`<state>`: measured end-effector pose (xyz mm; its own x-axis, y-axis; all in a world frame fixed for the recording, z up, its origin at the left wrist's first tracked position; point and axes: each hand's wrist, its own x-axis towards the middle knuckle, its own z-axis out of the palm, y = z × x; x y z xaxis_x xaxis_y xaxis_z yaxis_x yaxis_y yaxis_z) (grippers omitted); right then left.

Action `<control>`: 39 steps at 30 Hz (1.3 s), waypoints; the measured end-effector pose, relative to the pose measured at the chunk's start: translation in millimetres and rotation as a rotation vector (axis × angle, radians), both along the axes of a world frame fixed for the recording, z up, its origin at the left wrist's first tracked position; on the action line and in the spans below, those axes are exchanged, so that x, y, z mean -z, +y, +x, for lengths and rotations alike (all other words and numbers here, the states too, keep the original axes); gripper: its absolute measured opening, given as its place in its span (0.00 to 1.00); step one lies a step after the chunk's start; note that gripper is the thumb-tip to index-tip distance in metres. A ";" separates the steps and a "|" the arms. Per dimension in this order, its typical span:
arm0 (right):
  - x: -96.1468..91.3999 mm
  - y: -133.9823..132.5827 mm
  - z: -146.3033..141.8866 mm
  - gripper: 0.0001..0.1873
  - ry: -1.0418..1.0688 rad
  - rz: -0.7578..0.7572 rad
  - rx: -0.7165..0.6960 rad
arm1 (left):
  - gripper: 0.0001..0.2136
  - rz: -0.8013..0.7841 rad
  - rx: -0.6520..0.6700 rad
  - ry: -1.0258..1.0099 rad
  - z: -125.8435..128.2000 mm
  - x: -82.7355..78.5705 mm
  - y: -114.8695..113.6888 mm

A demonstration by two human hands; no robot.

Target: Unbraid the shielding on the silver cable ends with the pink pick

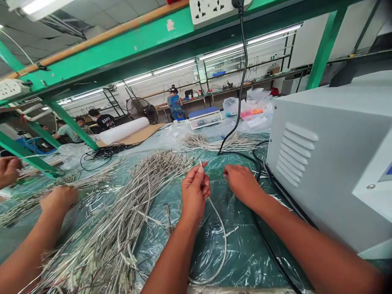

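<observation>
My left hand point(194, 194) stands upright at the middle of the table, pinching the end of a thin silver braided cable point(223, 241). That cable drops past my wrist and loops across the green-tinted plastic sheet point(245, 257). My right hand point(241, 183) is beside it, a little to the right, with its fingertips closed and nothing visible in them. A large tangled pile of similar braided cables point(122, 212) lies to the left of my hands. A black cord point(260, 196) runs along the table just right of my right hand.
A grey vented machine housing point(324, 159) fills the right side. At the left, a co-worker's hands point(59, 201) rest on the cables. Another cable bundle point(214, 142), a coil of black wire point(104, 153) and plastic bags point(251, 110) lie farther back. A green shelf beam with a power socket point(214, 12) crosses overhead.
</observation>
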<state>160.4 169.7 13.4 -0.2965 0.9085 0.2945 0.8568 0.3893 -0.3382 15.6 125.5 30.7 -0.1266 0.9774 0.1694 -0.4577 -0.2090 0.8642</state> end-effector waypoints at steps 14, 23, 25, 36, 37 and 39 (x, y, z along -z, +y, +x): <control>-24.5 -20.5 -4.0 0.17 1.617 -0.203 -0.348 | 0.18 0.076 0.122 0.137 7.8 -3.5 -6.2; -24.2 -40.2 -12.8 0.10 1.269 0.182 -0.277 | 0.14 0.043 0.070 0.169 7.0 -0.2 -5.0; -24.4 -40.7 -13.0 0.08 1.182 0.253 -0.243 | 0.14 0.061 0.012 0.204 7.5 1.8 -4.9; -20.5 -39.8 -10.4 0.18 1.151 0.236 -0.323 | 0.14 0.081 -0.152 0.353 14.9 -0.7 -11.0; -20.1 -39.1 -10.3 0.21 1.193 0.240 -0.307 | 0.14 0.077 -0.158 0.363 15.1 -1.3 -11.4; -20.8 -37.0 -8.5 0.26 1.251 0.272 -0.244 | 0.13 0.075 -0.165 0.379 15.4 -2.2 -12.1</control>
<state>151.8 132.7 34.1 0.1628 0.7385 0.6543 -0.0816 0.6710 -0.7370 31.0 113.3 32.8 -0.1950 0.9324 0.3042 -0.0652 -0.3218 0.9445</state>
